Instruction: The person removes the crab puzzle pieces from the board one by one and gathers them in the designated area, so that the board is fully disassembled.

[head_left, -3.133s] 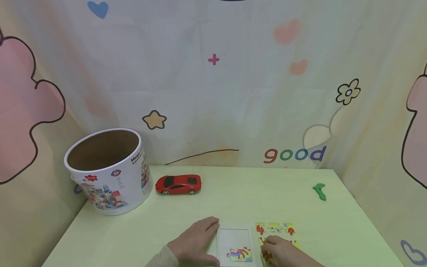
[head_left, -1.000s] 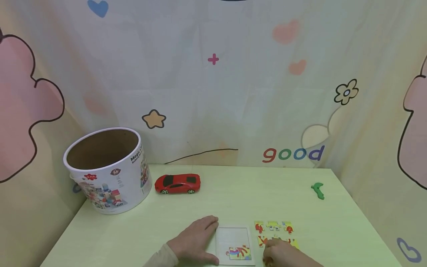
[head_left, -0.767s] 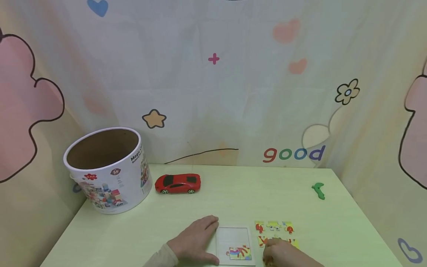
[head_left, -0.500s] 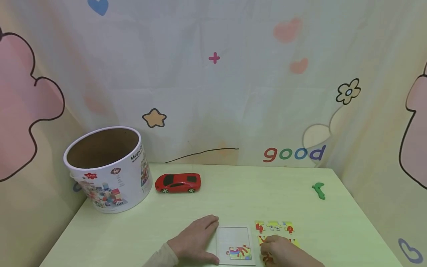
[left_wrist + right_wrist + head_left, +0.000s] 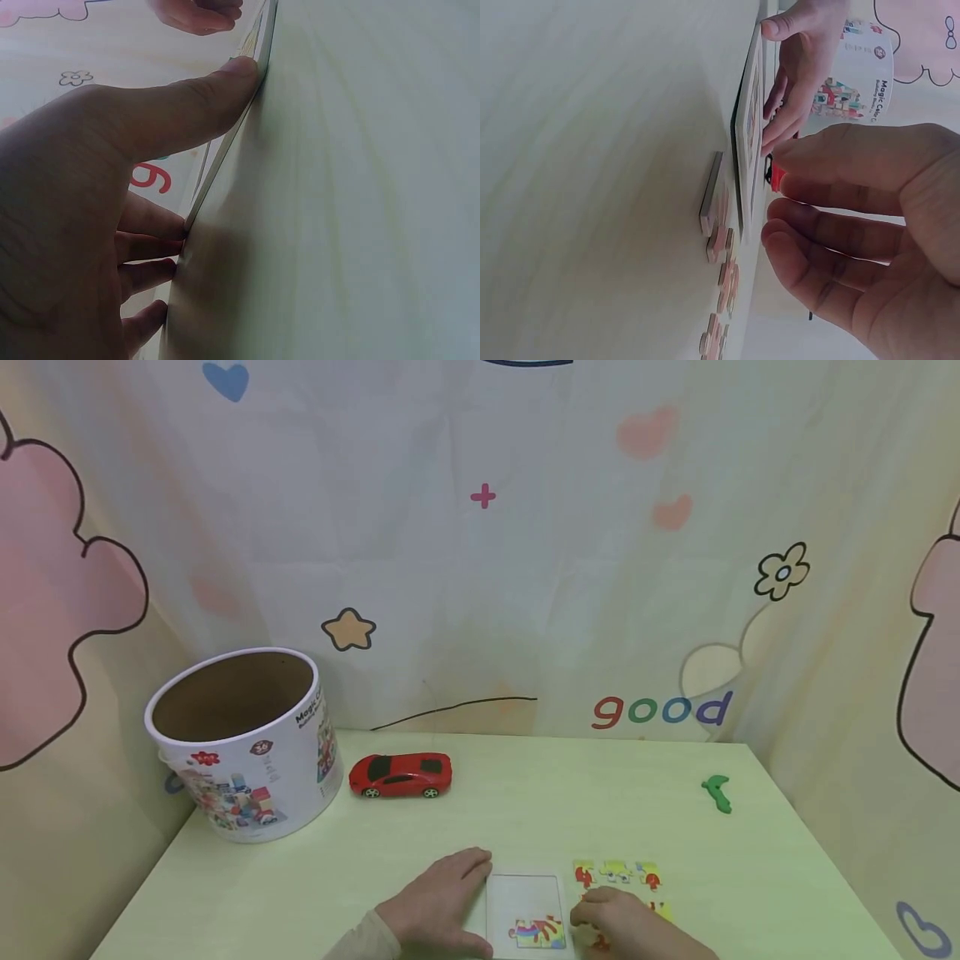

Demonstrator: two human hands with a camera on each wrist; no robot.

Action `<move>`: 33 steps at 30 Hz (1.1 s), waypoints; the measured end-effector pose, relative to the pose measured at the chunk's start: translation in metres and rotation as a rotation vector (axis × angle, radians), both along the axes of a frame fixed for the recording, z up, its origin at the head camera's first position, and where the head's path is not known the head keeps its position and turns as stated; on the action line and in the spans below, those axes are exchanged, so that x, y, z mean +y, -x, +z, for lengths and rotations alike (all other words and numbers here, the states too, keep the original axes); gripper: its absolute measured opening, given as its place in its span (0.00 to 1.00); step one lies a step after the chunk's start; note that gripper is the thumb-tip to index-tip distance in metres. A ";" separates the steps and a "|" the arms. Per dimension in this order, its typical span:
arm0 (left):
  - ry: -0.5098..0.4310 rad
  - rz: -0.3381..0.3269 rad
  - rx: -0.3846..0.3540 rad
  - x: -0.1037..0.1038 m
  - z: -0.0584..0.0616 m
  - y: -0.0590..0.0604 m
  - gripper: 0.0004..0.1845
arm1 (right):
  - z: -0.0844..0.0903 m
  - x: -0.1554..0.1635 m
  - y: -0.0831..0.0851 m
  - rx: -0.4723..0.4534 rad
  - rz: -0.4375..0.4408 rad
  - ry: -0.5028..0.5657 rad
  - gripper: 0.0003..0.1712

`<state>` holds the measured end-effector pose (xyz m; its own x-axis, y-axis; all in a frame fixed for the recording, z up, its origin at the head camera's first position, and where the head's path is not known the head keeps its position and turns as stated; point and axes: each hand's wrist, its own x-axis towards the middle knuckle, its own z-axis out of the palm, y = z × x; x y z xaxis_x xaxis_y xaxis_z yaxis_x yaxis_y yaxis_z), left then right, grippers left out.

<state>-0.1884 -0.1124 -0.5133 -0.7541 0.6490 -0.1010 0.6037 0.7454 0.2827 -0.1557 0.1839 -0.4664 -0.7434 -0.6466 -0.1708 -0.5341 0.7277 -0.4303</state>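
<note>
Wooden puzzle tray [image 5: 523, 893] edge touches left hand [image 5: 438, 902]; right hand [image 5: 618, 922] lifts beside.

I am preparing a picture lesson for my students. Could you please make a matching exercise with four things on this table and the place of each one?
Things:
1. red toy car
2. round cardboard tub
3. green piece
4. puzzle tray

Places:
A. far right part of the table, alone
B. between the two hands, near edge
C. back left corner of the table
D. just right of the tub, toward the back

Pairs: 1-D, 2-C, 3-A, 4-B
</note>
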 end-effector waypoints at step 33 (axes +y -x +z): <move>0.013 0.004 -0.008 0.000 0.002 -0.001 0.58 | 0.003 -0.034 0.007 0.061 0.025 -0.026 0.12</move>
